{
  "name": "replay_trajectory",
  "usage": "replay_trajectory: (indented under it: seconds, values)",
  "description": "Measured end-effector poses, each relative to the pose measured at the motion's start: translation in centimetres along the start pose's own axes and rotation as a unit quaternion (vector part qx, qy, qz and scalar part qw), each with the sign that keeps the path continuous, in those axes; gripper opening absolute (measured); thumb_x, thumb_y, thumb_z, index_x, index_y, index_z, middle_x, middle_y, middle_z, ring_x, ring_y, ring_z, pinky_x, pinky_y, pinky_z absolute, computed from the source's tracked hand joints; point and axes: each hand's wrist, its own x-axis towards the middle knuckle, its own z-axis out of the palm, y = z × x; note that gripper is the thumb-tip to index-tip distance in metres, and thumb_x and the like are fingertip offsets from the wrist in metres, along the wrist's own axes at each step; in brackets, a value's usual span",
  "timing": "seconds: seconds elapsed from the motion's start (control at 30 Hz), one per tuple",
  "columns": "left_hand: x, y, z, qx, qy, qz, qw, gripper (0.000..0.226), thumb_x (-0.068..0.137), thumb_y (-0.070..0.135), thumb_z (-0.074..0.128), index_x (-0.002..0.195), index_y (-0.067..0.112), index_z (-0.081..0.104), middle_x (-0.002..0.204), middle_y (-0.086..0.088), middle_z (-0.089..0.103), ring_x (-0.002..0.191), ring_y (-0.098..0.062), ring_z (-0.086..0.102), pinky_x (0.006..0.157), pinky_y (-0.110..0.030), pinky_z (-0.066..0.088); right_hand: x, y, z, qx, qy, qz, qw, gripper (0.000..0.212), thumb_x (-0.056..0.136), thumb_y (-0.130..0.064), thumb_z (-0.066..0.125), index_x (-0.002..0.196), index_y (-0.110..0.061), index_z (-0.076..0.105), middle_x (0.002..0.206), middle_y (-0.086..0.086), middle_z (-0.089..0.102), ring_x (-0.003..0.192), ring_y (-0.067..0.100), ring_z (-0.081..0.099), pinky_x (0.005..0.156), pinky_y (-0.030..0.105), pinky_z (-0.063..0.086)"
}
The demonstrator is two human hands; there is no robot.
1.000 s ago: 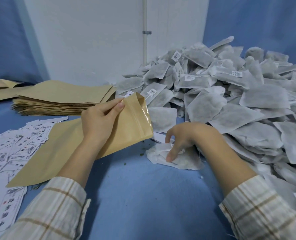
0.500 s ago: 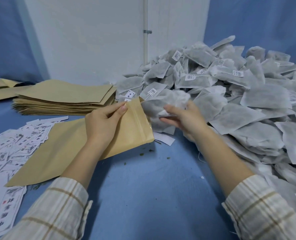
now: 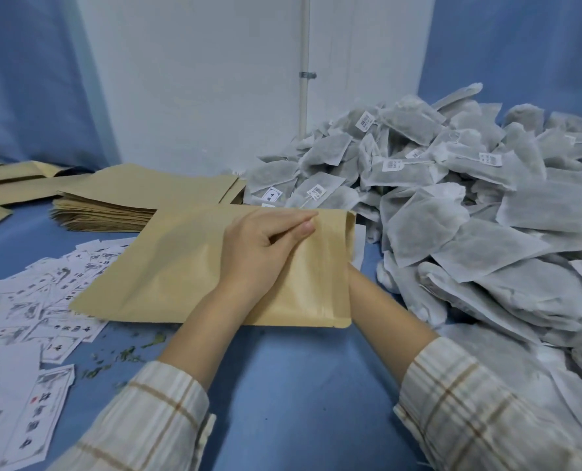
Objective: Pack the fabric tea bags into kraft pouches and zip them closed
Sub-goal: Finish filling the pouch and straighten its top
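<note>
Blue table (image 3: 283,385) under everything, white wall and blue curtain behind. Near to far:

- 8 o'clock: loose tea crumbs (image 3: 126,355) and printed labels (image 3: 27,321) scattered on the table.
- Centre: kraft pouch (image 3: 187,263), mouth facing 3 o'clock. Left hand (image 3: 266,246) lies on top, thumb and fingers pinching the upper wall near the mouth.
- Right forearm runs into the pouch mouth; right hand is hidden inside, so cannot tell its grip or whether it holds a tea bag.
- 2 to 4 o'clock: big heap of tea bags (image 3: 470,232), spilling close to the pouch.
- 10 o'clock: stack of empty pouches (image 3: 129,198).

Risks, my read:
- Bag bunches near the mouth, fouls the zip track, and the seal won't close.
- Tag string or crumbs caught in the zip, same result.
- Left pinch slips, mouth collapses on the wrist, and withdrawal drags the bag back out.
- Elbow sweeps the heap edge off the table.
</note>
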Motion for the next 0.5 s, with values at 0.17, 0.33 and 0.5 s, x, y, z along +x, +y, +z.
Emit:
replay_trajectory:
  seconds: [0.17,0.33,0.5]
  values:
    - [-0.1,-1.9,-2.3,0.069,0.011,-0.052,0.996,0.016,0.085,0.029,0.067,0.099,0.029,0.074,0.092,0.005,0.074,0.088,-0.017,0.065,0.083,-0.037,0.048,0.0,-1.2,1.0,-0.223,-0.105,-0.074,0.966,0.034,0.1,-0.028,0.034,0.072,-0.01,0.042,0.073,0.005,0.042,0.065,0.015,0.041,0.06,0.023,0.034]
    - [-0.2,-4.1,-4.8,0.121,0.058,-0.102,0.986,0.018,0.083,0.033,0.068,0.099,0.028,0.074,0.09,0.003,0.074,0.083,-0.004,0.06,0.069,-0.016,0.038,0.7,-1.6,3.4,-0.243,-0.135,-0.076,0.958,0.031,0.099,-0.013,0.041,0.068,-0.015,0.042,0.06,-0.002,0.048,0.06,0.008,0.04,0.042,0.009,0.034]
    - [-0.9,-6.0,-5.6,0.13,0.057,-0.169,0.975,0.019,0.084,0.04,0.065,0.101,0.034,0.072,0.098,0.008,0.073,0.089,-0.001,0.058,0.07,-0.013,0.035,0.8,-0.6,0.0,-0.33,-0.023,-0.233,0.914,0.023,0.08,-0.021,0.068,0.103,-0.022,0.066,0.098,-0.009,0.065,0.091,0.006,0.058,0.082,0.019,0.045]
